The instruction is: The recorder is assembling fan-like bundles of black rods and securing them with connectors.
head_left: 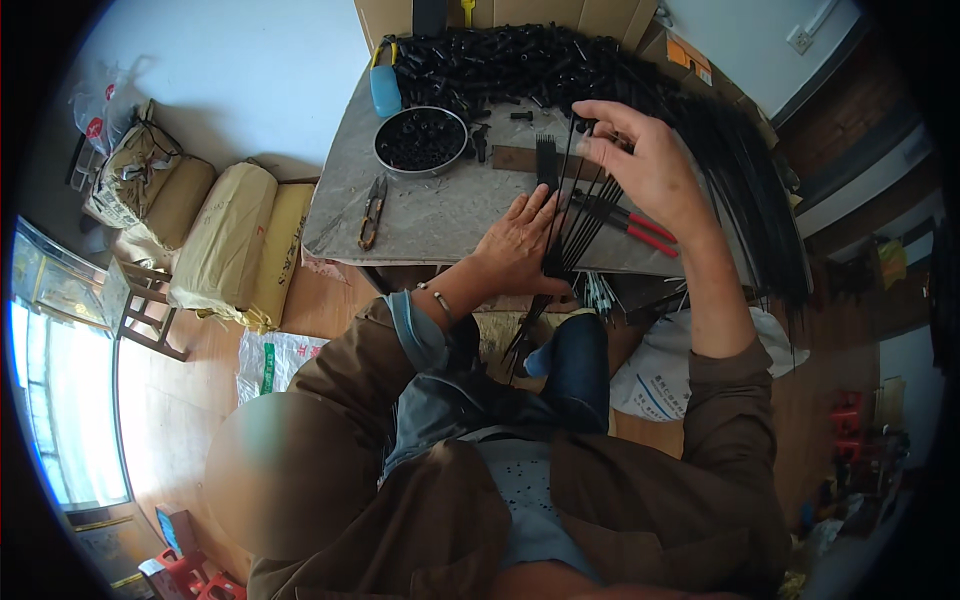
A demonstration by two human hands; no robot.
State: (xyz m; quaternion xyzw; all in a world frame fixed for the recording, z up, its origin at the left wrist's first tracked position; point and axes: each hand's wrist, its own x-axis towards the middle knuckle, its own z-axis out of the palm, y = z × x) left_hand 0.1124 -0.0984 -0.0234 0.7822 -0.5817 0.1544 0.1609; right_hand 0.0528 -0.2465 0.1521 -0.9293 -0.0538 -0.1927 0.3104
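A fan of thin black rods (584, 232) slants up from the table's front edge, the lower ends hanging over my lap. My left hand (515, 238) is closed about their lower part, its thumb low beside them and its fingers along the near side. Above, my right hand (645, 160) has thumb and index finger bent around the top of a rod, where a small dark part shows; the exact grip is partly hidden. Just beyond my left fingertips lies a black comb-like piece (546, 160). Red-handled pliers (640, 228) rest beneath my right wrist.
On the grey table (335, 215) stand a metal bowl (421, 141) of black parts and scissors-like snips (372, 213). Black fittings (520, 62) are heaped at the back, with long black strands (750, 190) at right. Wrapped bales (225, 235) lie left; a white sack (655, 370) sits below right.
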